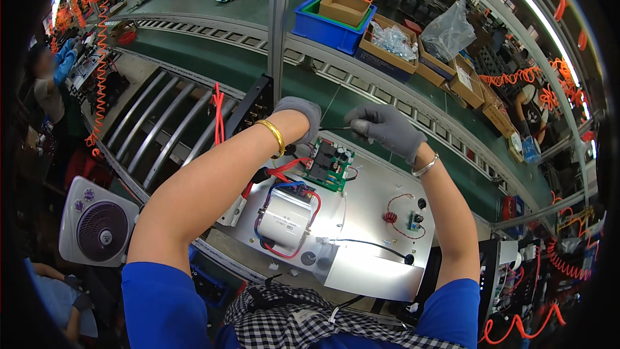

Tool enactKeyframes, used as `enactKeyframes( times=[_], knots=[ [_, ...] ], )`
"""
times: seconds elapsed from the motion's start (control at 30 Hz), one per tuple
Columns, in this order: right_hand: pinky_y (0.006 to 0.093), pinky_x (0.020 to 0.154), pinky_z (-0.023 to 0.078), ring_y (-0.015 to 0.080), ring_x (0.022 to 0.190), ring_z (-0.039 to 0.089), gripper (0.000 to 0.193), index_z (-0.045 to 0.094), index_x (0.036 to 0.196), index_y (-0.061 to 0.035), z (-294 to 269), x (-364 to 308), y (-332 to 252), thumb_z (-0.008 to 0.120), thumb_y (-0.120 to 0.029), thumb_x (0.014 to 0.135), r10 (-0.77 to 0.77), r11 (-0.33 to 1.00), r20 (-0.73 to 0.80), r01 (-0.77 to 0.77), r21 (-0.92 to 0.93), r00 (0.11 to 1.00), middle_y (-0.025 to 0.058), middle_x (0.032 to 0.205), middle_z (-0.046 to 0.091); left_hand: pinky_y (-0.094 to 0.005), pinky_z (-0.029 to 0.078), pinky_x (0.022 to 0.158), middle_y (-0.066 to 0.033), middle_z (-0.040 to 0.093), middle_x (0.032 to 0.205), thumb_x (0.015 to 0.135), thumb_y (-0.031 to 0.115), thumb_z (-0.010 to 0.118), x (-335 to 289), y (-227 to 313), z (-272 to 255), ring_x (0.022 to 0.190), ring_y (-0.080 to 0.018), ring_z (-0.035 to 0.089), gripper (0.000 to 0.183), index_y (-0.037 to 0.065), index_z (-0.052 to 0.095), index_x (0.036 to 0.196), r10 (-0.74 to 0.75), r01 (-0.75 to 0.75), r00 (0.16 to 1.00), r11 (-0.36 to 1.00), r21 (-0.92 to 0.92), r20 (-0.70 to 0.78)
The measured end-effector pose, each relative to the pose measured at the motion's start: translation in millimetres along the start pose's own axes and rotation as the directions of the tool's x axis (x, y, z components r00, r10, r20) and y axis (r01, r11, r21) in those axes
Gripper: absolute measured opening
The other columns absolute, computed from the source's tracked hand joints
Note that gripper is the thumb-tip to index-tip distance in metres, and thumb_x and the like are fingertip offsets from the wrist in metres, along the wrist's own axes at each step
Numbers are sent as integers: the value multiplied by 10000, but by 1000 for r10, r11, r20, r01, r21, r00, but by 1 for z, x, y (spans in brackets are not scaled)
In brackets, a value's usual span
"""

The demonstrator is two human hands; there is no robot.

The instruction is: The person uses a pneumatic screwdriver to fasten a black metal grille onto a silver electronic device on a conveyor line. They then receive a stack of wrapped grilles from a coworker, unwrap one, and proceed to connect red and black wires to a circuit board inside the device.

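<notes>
My right hand [387,130], in a grey glove, pinches a thin black wire [337,128] above the far edge of a silver metal panel [368,200]. The wire reaches toward my left hand [302,114], also grey-gloved and bent away, its fingers hidden behind the wrist. Below the hands, a green circuit board [330,164] sits on the panel, with red leads at its left. Nearer me is a white cylindrical component [284,220] with blue and red wires around it. A small red coil [390,217] and a black cable [371,244] are on the panel's right half.
A roller conveyor [158,129] runs at left, beside a white fan [100,223]. A metal post [279,32] rises beyond my hands. On the far shelf stand a blue bin [329,29] and cardboard boxes [394,42]. Orange coiled hoses [101,77] hang around; co-workers are at left and right.
</notes>
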State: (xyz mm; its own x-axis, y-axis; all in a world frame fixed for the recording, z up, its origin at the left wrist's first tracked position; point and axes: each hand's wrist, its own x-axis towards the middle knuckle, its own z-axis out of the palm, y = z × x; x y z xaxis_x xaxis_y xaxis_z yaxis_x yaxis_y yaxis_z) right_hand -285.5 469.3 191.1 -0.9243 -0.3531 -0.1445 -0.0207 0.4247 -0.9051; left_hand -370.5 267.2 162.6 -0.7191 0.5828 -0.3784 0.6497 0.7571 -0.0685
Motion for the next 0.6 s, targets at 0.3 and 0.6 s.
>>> enactKeyframes(
  times=[0.3,0.6],
  knots=[
    [229,666,470,74,749,580,231,644,1098,25,4,-2,34,611,-147,947,52,978,56,-62,201,997,36,864,652,-435,563,781,-169,714,1061,753,195,694,-9,14,0,949,-304,706,338,61,732,1060,82,-93,994,983,160,74],
    [240,732,481,88,794,596,327,624,1164,18,-3,2,48,600,-238,963,94,948,7,-92,306,996,54,968,660,-378,511,812,-152,701,897,934,275,575,-12,18,-7,887,-296,675,312,27,628,1116,271,-363,924,843,-396,-270]
  ],
)
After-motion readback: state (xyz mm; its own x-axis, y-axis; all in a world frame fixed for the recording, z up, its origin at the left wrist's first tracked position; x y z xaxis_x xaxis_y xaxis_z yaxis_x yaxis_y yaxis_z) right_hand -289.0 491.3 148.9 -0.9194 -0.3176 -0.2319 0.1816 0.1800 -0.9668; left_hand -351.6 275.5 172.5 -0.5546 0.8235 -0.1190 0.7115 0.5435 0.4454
